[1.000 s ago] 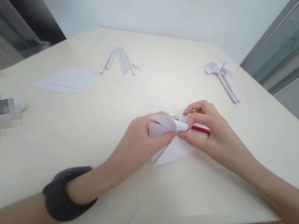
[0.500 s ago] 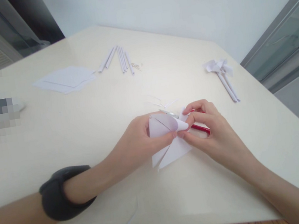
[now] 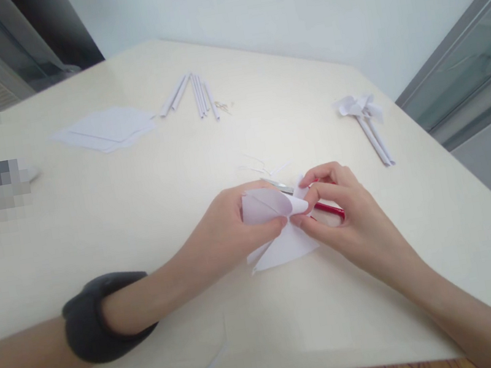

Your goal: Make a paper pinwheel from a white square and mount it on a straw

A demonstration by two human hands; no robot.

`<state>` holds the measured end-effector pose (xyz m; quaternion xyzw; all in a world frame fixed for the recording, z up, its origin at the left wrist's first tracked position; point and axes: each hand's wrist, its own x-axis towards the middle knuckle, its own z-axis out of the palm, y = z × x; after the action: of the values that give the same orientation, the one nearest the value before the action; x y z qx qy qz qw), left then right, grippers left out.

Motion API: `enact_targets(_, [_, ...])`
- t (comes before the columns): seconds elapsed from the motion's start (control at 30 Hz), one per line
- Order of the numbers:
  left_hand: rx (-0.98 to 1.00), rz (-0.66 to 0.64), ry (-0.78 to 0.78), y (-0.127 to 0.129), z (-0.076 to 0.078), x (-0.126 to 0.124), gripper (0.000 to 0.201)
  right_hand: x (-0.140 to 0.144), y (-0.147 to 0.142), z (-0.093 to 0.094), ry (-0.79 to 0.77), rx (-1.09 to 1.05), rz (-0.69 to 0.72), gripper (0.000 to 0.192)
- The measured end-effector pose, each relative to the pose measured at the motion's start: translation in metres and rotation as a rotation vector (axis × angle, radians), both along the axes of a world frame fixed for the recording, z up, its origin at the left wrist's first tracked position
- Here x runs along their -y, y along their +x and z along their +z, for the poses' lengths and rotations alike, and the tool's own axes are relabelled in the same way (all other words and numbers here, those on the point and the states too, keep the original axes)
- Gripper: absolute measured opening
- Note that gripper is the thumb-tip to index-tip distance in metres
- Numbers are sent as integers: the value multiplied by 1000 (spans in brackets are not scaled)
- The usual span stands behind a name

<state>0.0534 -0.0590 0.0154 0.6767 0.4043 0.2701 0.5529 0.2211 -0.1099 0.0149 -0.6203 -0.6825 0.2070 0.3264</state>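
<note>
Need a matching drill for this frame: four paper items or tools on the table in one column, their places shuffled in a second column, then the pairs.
Things:
1. folded paper piece
2. stack of flat sheets
3. rolled paper sticks
4. finished pinwheels

Places:
A. far right of the table, lying alone
B. pinched between the left hand and right hand
C. far left, lying flat
D. far middle, side by side

Pairs: 1-B, 2-C, 3-D, 4-A
</note>
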Motion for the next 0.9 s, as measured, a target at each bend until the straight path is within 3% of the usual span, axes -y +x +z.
enact_targets(0.43, [72, -13, -76, -3, -7, -3, 14, 0, 0, 0, -6, 13, 10, 9])
enact_targets(0.63, [110, -83, -100, -6, -15, -6, 14, 1, 3, 0, 10, -4, 13, 12])
enact_targets(0.77, [128, -56, -117, -7, -14, -7, 14, 5, 3, 4, 180, 113, -34, 25])
enact_targets(0.9, [134, -45, -154, -6, -12, -7, 12, 13, 0, 5, 450, 282, -20, 19])
